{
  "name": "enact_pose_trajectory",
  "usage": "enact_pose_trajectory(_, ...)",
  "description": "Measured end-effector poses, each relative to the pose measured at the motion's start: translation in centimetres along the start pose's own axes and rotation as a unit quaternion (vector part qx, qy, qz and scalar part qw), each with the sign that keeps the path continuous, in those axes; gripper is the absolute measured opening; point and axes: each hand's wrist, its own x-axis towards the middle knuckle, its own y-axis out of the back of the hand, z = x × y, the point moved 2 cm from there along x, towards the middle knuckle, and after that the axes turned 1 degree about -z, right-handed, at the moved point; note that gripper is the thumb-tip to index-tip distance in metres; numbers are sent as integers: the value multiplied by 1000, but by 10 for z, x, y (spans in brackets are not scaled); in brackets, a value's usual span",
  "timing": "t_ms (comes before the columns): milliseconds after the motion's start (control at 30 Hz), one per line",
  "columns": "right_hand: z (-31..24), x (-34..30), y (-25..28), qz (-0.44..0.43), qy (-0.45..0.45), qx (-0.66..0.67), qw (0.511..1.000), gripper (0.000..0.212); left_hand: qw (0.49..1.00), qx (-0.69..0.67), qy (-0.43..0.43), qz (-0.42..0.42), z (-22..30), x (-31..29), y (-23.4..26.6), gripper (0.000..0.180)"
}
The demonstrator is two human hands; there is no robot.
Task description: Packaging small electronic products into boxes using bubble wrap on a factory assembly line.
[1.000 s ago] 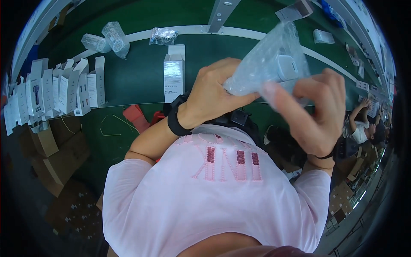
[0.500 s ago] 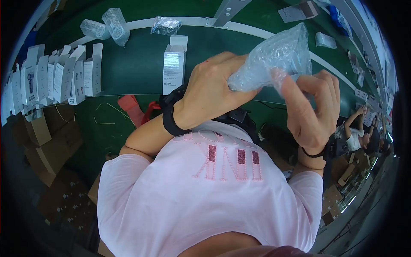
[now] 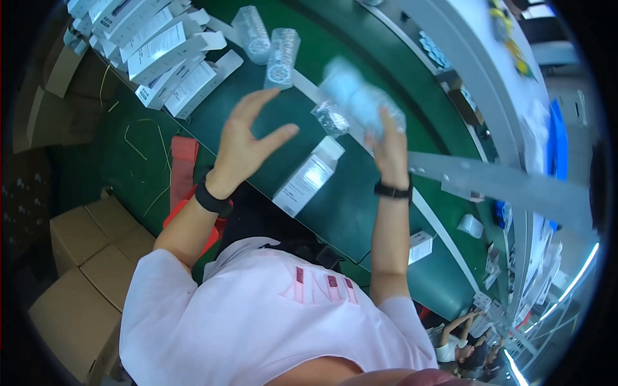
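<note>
My right hand (image 3: 391, 154) grips a bubble-wrapped bundle (image 3: 354, 93), raised over the far side of the green work surface (image 3: 257, 164). Motion smears the bundle, and its contents cannot be made out. Thumb and fingers apart, my left hand (image 3: 243, 147) hovers empty near two bubble-wrapped rolls. The closer roll (image 3: 282, 55) lies just beyond its fingertips; the other roll (image 3: 252, 35) is farther left. Between my arms a white carton (image 3: 304, 183) lies with its end flap raised. A small clear plastic packet (image 3: 331, 119) rests close to the held bundle.
Several white cartons (image 3: 161, 58) lean together at the far left. A metal post (image 3: 489, 177) crosses on the right, near another white box (image 3: 420, 247). Brown cardboard boxes (image 3: 96, 231) stand at lower left. Another person (image 3: 454, 344) is at the lower right.
My hands have parted: the left let go of the bubble-wrapped bundle and moved left, opening, while the right carries the bundle forward. The whole view has turned, shifting the cartons.
</note>
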Motion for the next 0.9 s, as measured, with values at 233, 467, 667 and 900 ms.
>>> enact_pose_trajectory(233, 16, 346, 60, 126, 102, 205, 965, 25, 990, 81, 89, -76, -89, -11, 13, 55)
enact_pose_trajectory(467, -5, 455, 115, 39, 75, 195, 977, 44, 981, 167, 89, 48, -180, 87, -60, 91)
enact_pose_trajectory(667, 3, 254, 5, 67, 125, -158, 977, 66, 978, -58, 200, -21, -184, 102, -71, 58)
enact_pose_trajectory(900, -59, 28, -100, -168, 447, -330, 814, 40, 911, -371, 128, -129, -79, 20, -36, 70)
